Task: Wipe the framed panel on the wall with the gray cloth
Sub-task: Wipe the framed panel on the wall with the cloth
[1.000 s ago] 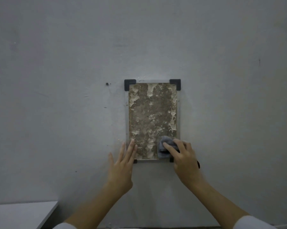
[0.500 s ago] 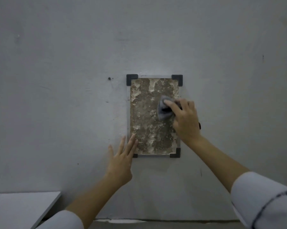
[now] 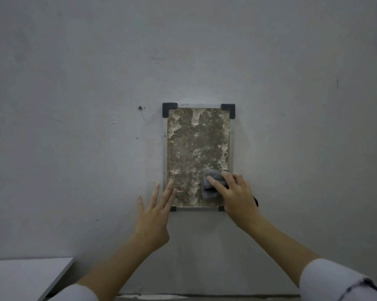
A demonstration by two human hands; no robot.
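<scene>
**Cloth at the panel's lower right corner**

The framed panel (image 3: 197,157) hung upright on the gray wall (image 3: 74,105), its mottled brown face edged by dark corner brackets. The right hand (image 3: 235,196) pressed the bunched gray cloth (image 3: 211,185) flat against the panel's lower right area, fingers curled over it. The left hand (image 3: 155,211) lay spread, fingertips touching the panel's lower left edge.

framed panel (image 3: 196,148) lower corners behind hands, gray cloth (image 3: 211,187) partly covered
</scene>
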